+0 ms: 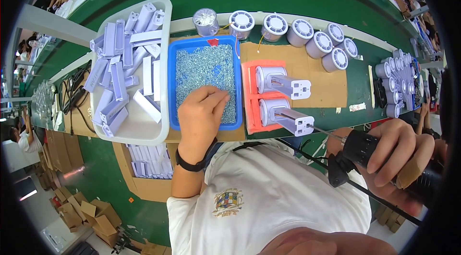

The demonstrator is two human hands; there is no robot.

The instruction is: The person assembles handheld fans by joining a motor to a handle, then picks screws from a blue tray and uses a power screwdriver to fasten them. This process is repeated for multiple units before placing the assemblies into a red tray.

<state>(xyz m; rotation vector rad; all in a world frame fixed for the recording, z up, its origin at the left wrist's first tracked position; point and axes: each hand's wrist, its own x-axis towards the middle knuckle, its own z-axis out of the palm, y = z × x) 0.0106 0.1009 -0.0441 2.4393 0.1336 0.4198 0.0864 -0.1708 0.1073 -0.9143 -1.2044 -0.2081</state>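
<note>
My left hand (204, 108) hovers over a blue tray (171, 87) filled with small silvery screws (204, 65). Its thumb and fingertips are pinched together; whatever may be between them is too small to make out. In my right hand (396, 152) is a black electric screwdriver (357, 147). The long bit of that tool reaches the end face of the nearer lavender plastic handle part (293, 121). This part and a second one like it (290, 86) lie side by side in a red-orange foam holder (252, 96), each with a round body at its left.
A white bin (165, 63) of lavender handle shells stands left of the blue tray. Several round fan-like units (275, 25) line the back over cardboard (307, 82). More units (396, 80) sit far right. Below the table edge is a carton (149, 178) of lavender parts.
</note>
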